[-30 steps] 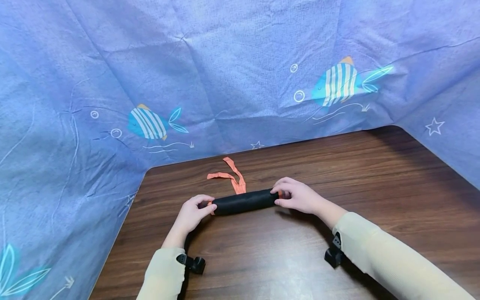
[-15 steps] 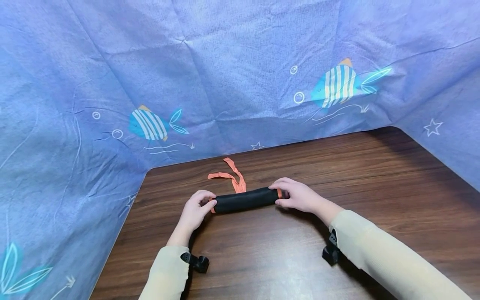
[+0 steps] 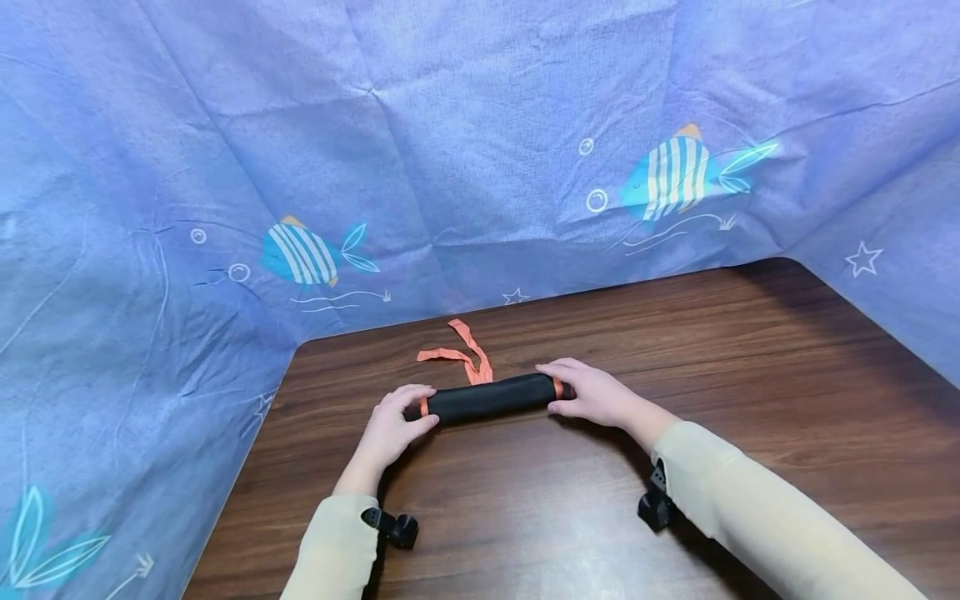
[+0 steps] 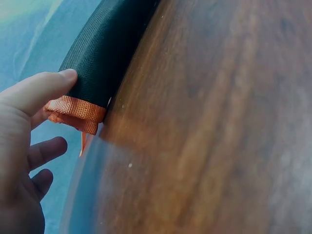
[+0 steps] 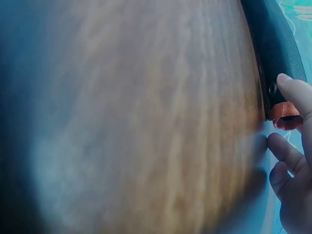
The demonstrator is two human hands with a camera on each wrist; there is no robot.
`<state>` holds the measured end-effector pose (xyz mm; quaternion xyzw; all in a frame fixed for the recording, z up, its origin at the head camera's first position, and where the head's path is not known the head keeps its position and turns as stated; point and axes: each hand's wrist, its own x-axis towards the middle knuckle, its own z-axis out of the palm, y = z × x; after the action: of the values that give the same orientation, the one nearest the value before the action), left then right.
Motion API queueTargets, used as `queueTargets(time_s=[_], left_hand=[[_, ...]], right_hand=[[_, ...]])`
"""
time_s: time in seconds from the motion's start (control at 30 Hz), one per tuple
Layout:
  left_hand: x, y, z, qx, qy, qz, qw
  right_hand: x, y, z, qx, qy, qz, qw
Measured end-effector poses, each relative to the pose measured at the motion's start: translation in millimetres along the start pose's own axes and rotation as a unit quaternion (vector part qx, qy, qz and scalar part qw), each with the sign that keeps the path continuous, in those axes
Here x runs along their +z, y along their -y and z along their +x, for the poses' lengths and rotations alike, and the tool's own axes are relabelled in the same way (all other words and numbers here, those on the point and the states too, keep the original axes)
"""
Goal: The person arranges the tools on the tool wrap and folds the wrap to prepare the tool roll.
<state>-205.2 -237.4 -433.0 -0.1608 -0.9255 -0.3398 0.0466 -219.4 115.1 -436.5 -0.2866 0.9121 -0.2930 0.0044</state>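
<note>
A rolled-up black fabric roll point(image 3: 491, 398) with orange trim at both ends lies across the table in the head view. Orange ribbon ties point(image 3: 471, 354) run out from its far side. At its left end, my left hand point(image 3: 392, 425) holds the roll between thumb and fingers. The left wrist view has that thumb pressed on the black cloth beside the orange trim point(image 4: 80, 108); other fingers sit off the roll. My right hand point(image 3: 596, 393) grips the opposite end the same way. By the right thumb, a small eyelet point(image 5: 273, 88) shows in the cloth.
The brown wood-grain table point(image 3: 720, 358) meets a blue fish-print cloth point(image 3: 480, 150) hanging along its back and sides. A small black camera mount sits on each sleeve cuff, such as the left mount point(image 3: 393, 527).
Both hands stay at the ends of the roll. The fingers have shifted slightly on the left end, baring more orange trim, and the roll looks a little tighter and straighter.
</note>
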Motion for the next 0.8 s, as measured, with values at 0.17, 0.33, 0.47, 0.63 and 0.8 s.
queueTargets(time_s=[0.17,0.33,0.47,0.63,0.8], left_hand=[[1.8,2.0,1.2,0.017,-0.002,0.015,0.9997],[3.3,3.1,2.1,0.009,0.006,0.014,0.9998],[3.5,5.8,2.8,-0.008,0.009,-0.005,0.9999],[4.1,8.9,4.3,-0.021,0.003,-0.03,0.9993],[7.1,10.7,8.3,-0.011,0.007,-0.05,0.9987]], right_hand=[[2,-3,1,0.009,-0.037,0.027,0.999],[5,-5,4,0.018,-0.059,0.072,0.995],[4,-6,5,0.035,-0.048,0.109,0.992],[1,-6,6,0.063,-0.032,0.124,0.99],[3,-9,8,0.06,-0.031,0.101,0.993]])
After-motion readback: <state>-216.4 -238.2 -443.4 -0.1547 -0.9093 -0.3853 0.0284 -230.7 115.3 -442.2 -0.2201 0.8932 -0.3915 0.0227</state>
